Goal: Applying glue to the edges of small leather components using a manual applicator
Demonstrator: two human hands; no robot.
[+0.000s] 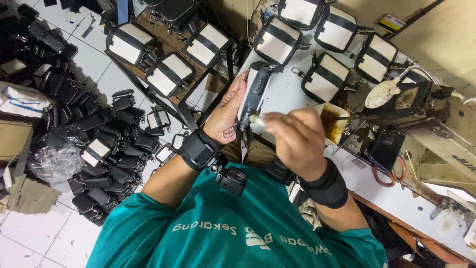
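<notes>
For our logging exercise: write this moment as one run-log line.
left hand: holds small black-and-white pouch | right hand: pinches small pale brush at its edge | behind: open glue pot

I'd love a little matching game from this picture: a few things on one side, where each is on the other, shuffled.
Things:
1. Pouch
2. Brush
3. Glue tub
4. Pile of pouches

Places:
A. on the floor
B. in the left hand
C. on the table, beside the right hand
D. in the right hand, tip against the pouch

Pairs: 1-B, 2-D, 3-C, 4-A
</notes>
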